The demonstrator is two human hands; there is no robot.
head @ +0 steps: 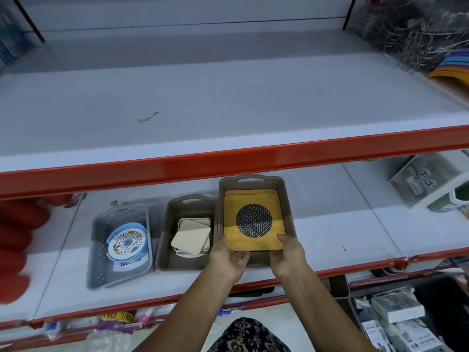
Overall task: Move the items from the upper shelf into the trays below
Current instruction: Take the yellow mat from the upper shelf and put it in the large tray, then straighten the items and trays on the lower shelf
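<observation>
3 trays sit on the lower shelf: 1 grey tray (pixel 119 245) and 2 brown trays (pixel 186 232) (pixel 255 219). 1 round patterned container (pixel 127 243) lies in the grey tray. The wooden boards (pixel 253 222) number at least 2, stacked. The beige square coasters (pixel 191 237) overlap, too many to count surely. 2 hands (pixel 229 260) (pixel 288 257) are in view.

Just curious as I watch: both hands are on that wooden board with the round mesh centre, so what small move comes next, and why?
Probably lower the near edge and let go. The square wooden board with the round metal mesh centre already lies inside the brown plastic tray on the right, over another board. The left hand and right hand hold only its near edge, and the upper shelf looks bare here.
</observation>
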